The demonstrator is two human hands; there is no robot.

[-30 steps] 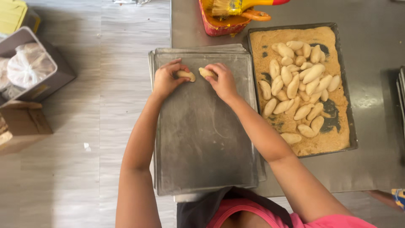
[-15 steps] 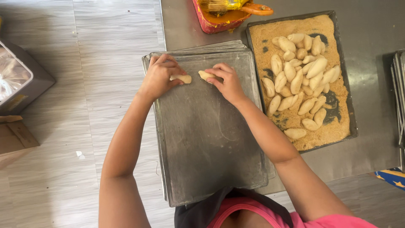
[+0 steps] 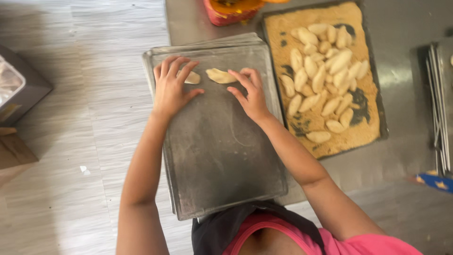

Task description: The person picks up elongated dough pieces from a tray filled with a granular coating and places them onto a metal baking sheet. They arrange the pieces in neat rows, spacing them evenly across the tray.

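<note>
On a dark baking tray (image 3: 222, 156) at the edge of a steel worktable (image 3: 406, 156), two pale dough pieces lie side by side near the far rim. The left hand (image 3: 171, 87) rests flat with fingers spread over the left dough piece (image 3: 192, 78), gripping nothing; the right hand (image 3: 252, 92) lies open, fingertips touching the right dough piece (image 3: 221, 75).

The tray overhangs the table toward the person, so heavy pressing could likely tip it or slide the stack beneath. Soft dough may smear or stick under flat palms.

Just beside, to the right, a crumb-filled tray (image 3: 325, 75) holds many shaped pieces. A red container (image 3: 231, 12) stands beyond, and stacked trays (image 3: 439, 104) lie at far right.
</note>
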